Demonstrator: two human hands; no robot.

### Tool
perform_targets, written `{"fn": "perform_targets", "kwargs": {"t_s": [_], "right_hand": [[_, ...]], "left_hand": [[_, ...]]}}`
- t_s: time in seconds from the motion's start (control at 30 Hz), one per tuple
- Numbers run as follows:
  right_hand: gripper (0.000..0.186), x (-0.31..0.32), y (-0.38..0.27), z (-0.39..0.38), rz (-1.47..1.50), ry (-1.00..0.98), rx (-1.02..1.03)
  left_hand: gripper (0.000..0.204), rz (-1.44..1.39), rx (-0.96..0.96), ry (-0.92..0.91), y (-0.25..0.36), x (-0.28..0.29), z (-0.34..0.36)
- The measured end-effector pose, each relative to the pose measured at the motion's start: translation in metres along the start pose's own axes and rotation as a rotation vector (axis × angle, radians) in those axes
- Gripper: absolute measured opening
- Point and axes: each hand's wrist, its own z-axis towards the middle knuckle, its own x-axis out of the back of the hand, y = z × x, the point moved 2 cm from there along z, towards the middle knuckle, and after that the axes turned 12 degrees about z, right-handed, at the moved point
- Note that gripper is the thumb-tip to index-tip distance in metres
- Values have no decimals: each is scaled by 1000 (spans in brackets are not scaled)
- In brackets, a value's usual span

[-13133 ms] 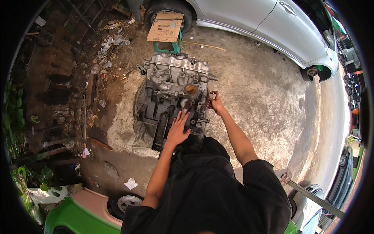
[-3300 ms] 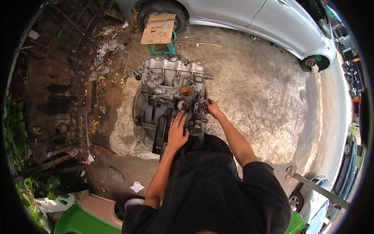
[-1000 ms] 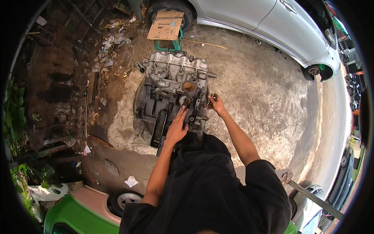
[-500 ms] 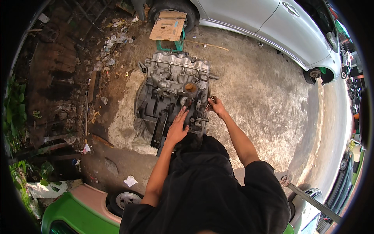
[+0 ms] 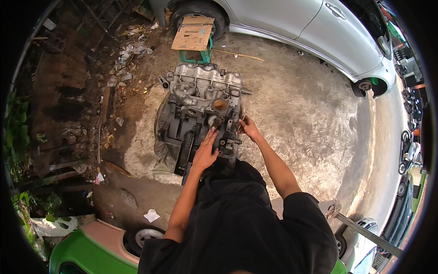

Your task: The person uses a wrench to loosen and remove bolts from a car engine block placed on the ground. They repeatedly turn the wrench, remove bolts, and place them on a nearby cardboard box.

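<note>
An engine block [image 5: 205, 84] with a silver top and dark lower body sits on a grey cloth [image 5: 162, 166] on the concrete ground. My left hand [image 5: 205, 153] lies on its dark front, fingers extended, below a round opening [image 5: 220, 105] with rusty orange inside. At the engine's right side my right hand [image 5: 247, 128] has its fingers closed on a thin metal tool [image 5: 243, 117]; where the tool's lower end meets the engine is too small to make out.
A green stool [image 5: 205, 57] topped with cardboard [image 5: 191, 34] stands behind the engine. A silver car [image 5: 337, 41] is beyond it. Litter and dark planks [image 5: 61, 77] lie left. A green vehicle [image 5: 77, 251] is at lower left, a metal bar [image 5: 365, 233] at lower right.
Since half a second ago my right hand has shifted a little left and down, closer to the engine, with the thin tool. My left hand stays on the engine.
</note>
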Motion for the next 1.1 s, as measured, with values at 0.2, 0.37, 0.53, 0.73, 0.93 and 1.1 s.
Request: {"fn": "perform_targets", "kwargs": {"t_s": [0.2,0.37,0.53,0.73,0.93,1.1], "right_hand": [[37,-8,-2,-9,-56,66,99],[33,-26,-15,-48,-557,120,437],[30,-48,2,-103,-792,89,609],[43,-35,42,-127,-860,106,529],[39,-18,60,-120,-776,224,663],[16,-7,47,-119,-527,418,632]], "left_hand": [[79,-4,-15,31,-2,-2,0],[81,7,-18,39,-3,-2,0],[81,-31,5,17,-2,-2,-1],[81,0,-4,31,-3,-4,0],[80,-6,0,16,-2,-3,1],[80,-14,-12,37,-4,-4,0]]}}
